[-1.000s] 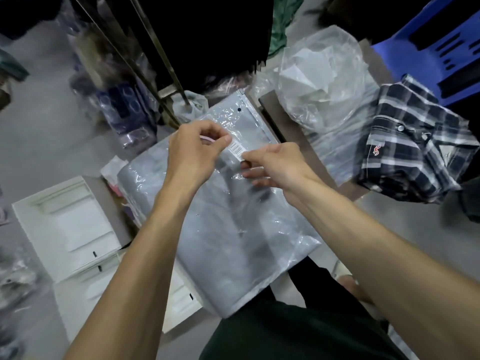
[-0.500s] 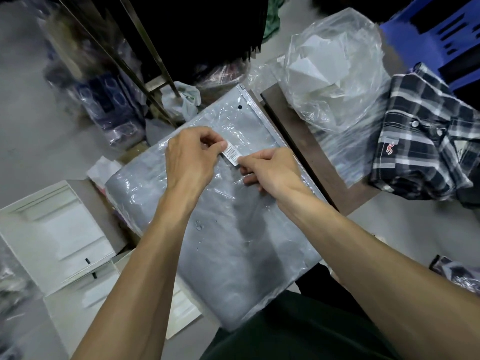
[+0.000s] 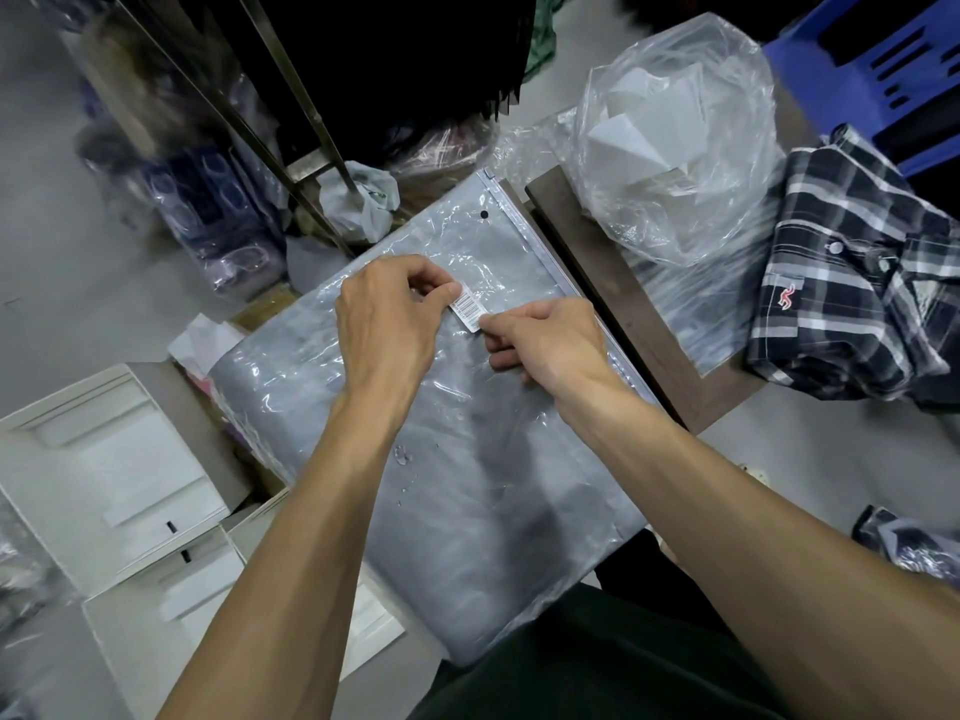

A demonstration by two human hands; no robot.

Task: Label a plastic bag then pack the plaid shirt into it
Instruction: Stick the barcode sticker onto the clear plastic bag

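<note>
The flat grey zip plastic bag lies in the middle, the small barcode label on it; the folded dark plaid shirt lies to its right, white cardboard boxes to its left.

a: what's the floor like?
b: plain grey floor, a dark wooden low table at right.
a: other furniture?
b: a blue plastic chair top right, slanting metal rack legs, white boxes lower left.
</note>
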